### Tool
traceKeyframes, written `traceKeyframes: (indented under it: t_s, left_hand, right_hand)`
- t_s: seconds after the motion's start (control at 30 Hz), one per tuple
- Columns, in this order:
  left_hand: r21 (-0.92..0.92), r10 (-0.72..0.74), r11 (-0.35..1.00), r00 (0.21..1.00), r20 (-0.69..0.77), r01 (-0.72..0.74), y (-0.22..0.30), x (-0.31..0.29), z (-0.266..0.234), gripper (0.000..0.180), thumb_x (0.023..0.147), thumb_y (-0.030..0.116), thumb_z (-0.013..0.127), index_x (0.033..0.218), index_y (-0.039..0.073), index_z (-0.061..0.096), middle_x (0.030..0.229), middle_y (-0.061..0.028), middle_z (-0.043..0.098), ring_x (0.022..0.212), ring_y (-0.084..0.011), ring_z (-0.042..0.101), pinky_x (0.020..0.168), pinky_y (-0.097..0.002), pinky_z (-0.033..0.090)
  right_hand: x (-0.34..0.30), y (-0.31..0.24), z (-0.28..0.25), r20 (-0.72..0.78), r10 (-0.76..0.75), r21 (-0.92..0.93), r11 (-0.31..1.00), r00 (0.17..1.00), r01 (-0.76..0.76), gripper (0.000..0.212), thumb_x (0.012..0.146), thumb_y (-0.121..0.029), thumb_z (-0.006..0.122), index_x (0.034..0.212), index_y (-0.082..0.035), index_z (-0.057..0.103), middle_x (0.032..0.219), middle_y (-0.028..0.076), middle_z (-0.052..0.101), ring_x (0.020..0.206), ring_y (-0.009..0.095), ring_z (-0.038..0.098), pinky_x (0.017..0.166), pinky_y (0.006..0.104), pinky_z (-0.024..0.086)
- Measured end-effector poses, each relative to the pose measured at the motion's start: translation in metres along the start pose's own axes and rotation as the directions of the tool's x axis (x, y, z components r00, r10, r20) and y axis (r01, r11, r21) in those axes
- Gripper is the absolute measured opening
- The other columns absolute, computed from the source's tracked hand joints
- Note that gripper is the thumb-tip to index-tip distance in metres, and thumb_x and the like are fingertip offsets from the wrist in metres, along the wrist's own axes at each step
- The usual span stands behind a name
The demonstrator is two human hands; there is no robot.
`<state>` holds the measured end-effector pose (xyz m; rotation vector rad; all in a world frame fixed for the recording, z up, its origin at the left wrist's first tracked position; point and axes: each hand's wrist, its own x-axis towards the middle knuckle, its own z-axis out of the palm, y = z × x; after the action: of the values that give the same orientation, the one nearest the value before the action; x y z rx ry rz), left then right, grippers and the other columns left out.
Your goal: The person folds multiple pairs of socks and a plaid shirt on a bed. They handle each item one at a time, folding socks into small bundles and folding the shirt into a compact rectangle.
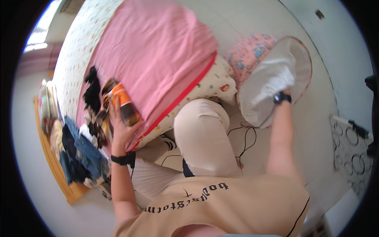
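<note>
Over the near left part of a bed with a pink sheet (158,43), my left hand (120,124) closes around an orange and brown bundle (123,102), thumb on its near side. The bundle looks like folded cloth, but its exact kind is unclear. Black clothing (92,93) and crumpled brown and white clothes lie next to that hand. On the right stands a tilted round fabric basket (254,98), pink and patterned outside with a pale lining. My right hand (288,91) reaches into its mouth; the fingers are hidden against the shiny lining.
Jeans and other clothes (85,152) are heaped at the left beside a wooden edge (59,170). A black cable (245,148) loops over the floor near my bent knee (203,130). A grey panel with a circle pattern (351,154) stands at the far right.
</note>
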<state>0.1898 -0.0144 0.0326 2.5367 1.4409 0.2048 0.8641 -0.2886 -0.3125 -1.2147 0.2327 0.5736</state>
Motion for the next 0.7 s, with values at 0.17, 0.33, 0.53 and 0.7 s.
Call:
traceKeyframes:
  t_s: [0.17, 0.33, 0.53, 0.7]
  left_hand:
    - [-0.124, -0.009, 0.992, 0.998, -0.06, 0.001, -0.012, -0.021, -0.019, 0.13, 0.067, 0.029, 0.1, 0.175, 0.01, 0.03, 0.18, -0.0265, 0.025, 0.166, -0.0429, 0.028, 0.134, -0.0474, 0.029]
    - [-0.05, 0.084, 0.994, 0.953, -0.291, -0.102, -0.019, -0.044, -0.013, 0.091, 0.075, 0.013, 0.088, 0.159, 0.009, 0.053, 0.164, -0.0246, 0.052, 0.143, -0.0463, 0.058, 0.118, -0.0489, 0.051]
    - [0.068, 0.041, 0.997, 0.951, -0.305, -0.021, -0.021, -0.05, 0.006, 0.103, 0.07, 0.006, 0.087, 0.164, 0.013, 0.045, 0.162, -0.0238, 0.052, 0.143, -0.0426, 0.057, 0.113, -0.0483, 0.055]
    - [-0.143, -0.042, 0.989, 0.891, -0.452, -0.026, -0.033, -0.053, -0.027, 0.074, 0.077, 0.01, 0.082, 0.149, 0.01, 0.061, 0.122, -0.0217, 0.076, 0.105, -0.0395, 0.076, 0.088, -0.0501, 0.063]
  right_hand:
    - [-0.032, -0.118, -0.081, 0.16, 0.104, -0.094, 0.991, 0.982, -0.09, 0.047, 0.112, -0.034, 0.065, 0.149, -0.005, 0.061, 0.145, 0.011, 0.07, 0.132, 0.023, 0.066, 0.111, 0.0422, 0.055]
    - [-0.081, -0.213, -0.107, 0.031, 0.293, -0.528, 0.817, 0.956, -0.234, 0.039, 0.089, -0.017, 0.075, 0.126, -0.004, 0.071, 0.119, 0.01, 0.076, 0.107, 0.028, 0.073, 0.09, 0.0448, 0.057]
    - [-0.184, -0.294, -0.066, 0.055, -0.016, -0.254, 0.967, 0.998, 0.03, 0.057, 0.095, -0.023, 0.07, 0.143, 0.004, 0.062, 0.134, 0.014, 0.072, 0.118, 0.033, 0.072, 0.099, 0.0457, 0.058]
    - [-0.233, -0.351, 0.01, 0.198, -0.277, -0.169, 0.935, 0.94, 0.311, 0.059, 0.1, -0.027, 0.067, 0.149, 0.004, 0.057, 0.137, 0.014, 0.07, 0.118, 0.03, 0.072, 0.096, 0.0433, 0.058]
